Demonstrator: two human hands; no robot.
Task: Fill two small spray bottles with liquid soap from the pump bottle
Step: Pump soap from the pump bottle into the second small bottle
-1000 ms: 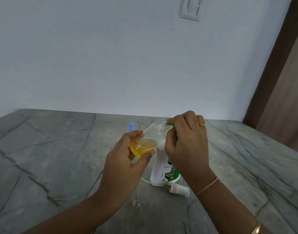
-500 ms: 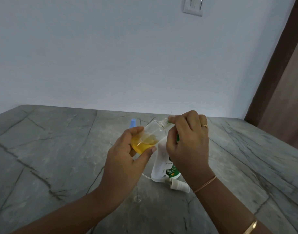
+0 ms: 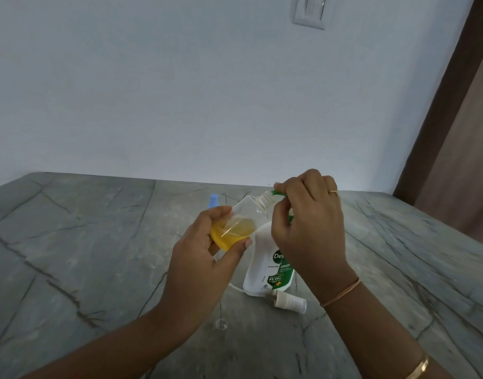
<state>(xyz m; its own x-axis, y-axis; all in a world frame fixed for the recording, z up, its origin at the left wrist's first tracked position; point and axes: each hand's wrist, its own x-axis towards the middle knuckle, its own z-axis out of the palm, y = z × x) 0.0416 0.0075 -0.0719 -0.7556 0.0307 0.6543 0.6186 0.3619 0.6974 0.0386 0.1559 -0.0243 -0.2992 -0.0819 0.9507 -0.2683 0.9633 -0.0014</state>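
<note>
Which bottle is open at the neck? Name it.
The clear spray bottle tilted in the left hand: bare threaded neck, yellow soap inside. The blue-capped bottle behind is capped; the pump bottle wears its green pump.

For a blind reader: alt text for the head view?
The left hand tilts a small clear bottle, part full of yellow soap, under the green pump spout pressed by the right hand. A spray cap lies on the grey table.

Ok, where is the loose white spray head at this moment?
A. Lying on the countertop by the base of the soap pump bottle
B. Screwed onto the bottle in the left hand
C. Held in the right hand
A: the spray head lies on the stone countertop beside the soap pump bottle, and the neck of the small spray bottle in the left hand is bare.
</note>
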